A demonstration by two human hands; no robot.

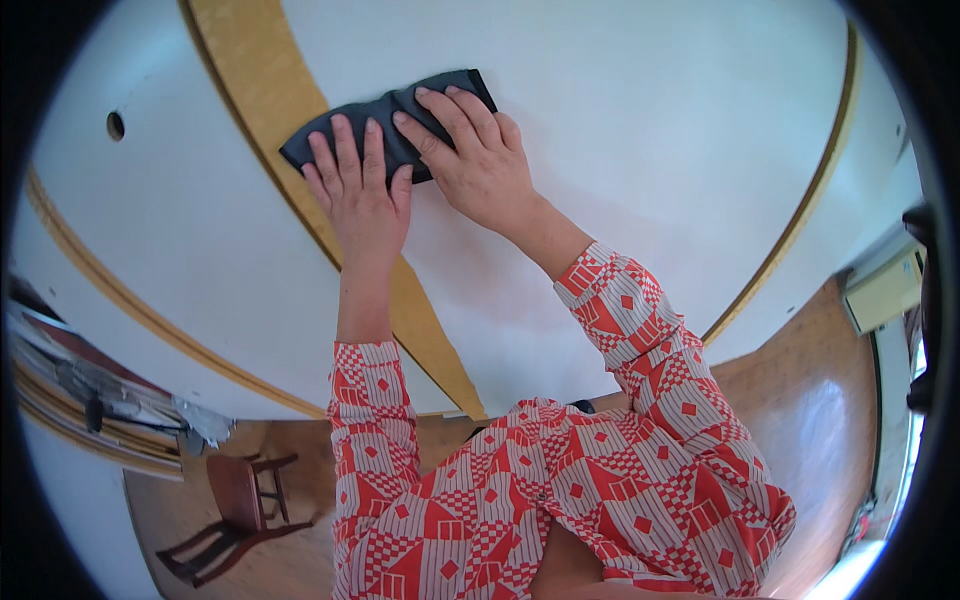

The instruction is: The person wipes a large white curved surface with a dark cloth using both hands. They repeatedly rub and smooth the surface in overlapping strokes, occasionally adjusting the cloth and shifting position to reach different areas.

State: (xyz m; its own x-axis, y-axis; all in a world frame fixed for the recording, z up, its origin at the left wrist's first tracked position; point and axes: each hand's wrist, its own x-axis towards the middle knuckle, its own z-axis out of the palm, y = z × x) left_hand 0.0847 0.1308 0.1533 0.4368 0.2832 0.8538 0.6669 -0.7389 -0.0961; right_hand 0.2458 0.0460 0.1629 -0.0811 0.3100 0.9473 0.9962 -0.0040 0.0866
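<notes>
A folded dark grey cloth (390,105) with black edging lies against a large white panel (637,135). Its left end overlaps a yellow-brown strip (420,307) that runs slantwise along the panel. My left hand (360,180) holds the cloth's left half down, palm low and fingers spread over it. On the right half, my right hand (480,165) presses with its fingers stretched out, the outer one bent near the cloth's right end. The two hands are close together but apart. What lies under the cloth is hidden.
A second white panel (172,187) with a round hole (115,126) is left of the strip. Yellowish edges (795,210) border the panels. A dark wooden chair (236,495) stands on the wood floor (795,420) at lower left. Stacked boards and tools (90,390) are at far left.
</notes>
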